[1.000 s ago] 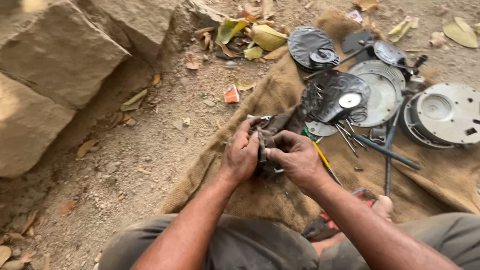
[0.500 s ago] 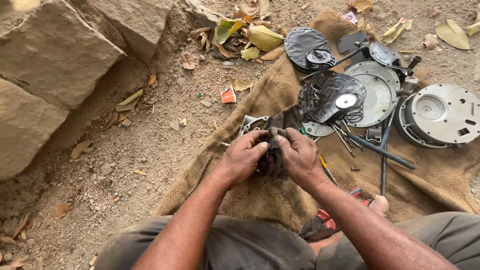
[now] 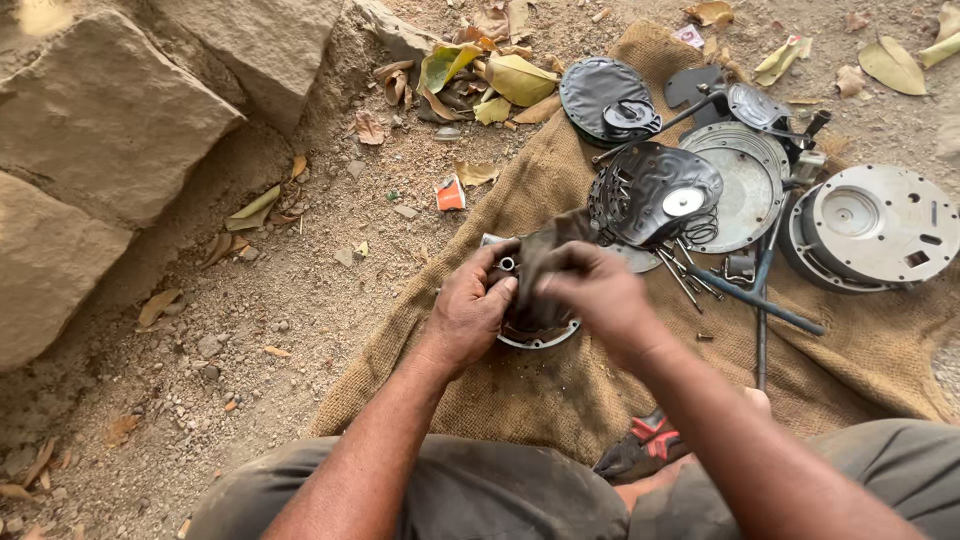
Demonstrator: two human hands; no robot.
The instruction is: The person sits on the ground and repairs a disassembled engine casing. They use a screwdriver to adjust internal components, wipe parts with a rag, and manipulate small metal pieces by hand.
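Hands over burlap sheet [image 3: 560, 400] near its left edge. Left hand [image 3: 470, 310] grips round metal part [image 3: 540, 335] from left, fingers curled over rim. Right hand [image 3: 590, 290], blurred, pinches dark rag [image 3: 545, 250] against part from above right. Part lies flat between both hands, left nearer. Metal discs [image 3: 870, 225] toward far right corner.

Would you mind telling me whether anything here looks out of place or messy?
A small red-and-white wrapper scrap lies on the dirt beside the burlap sacking, litter among dry leaves. Otherwise the metal discs sit on the sacking, and both hands hold a round metal part.
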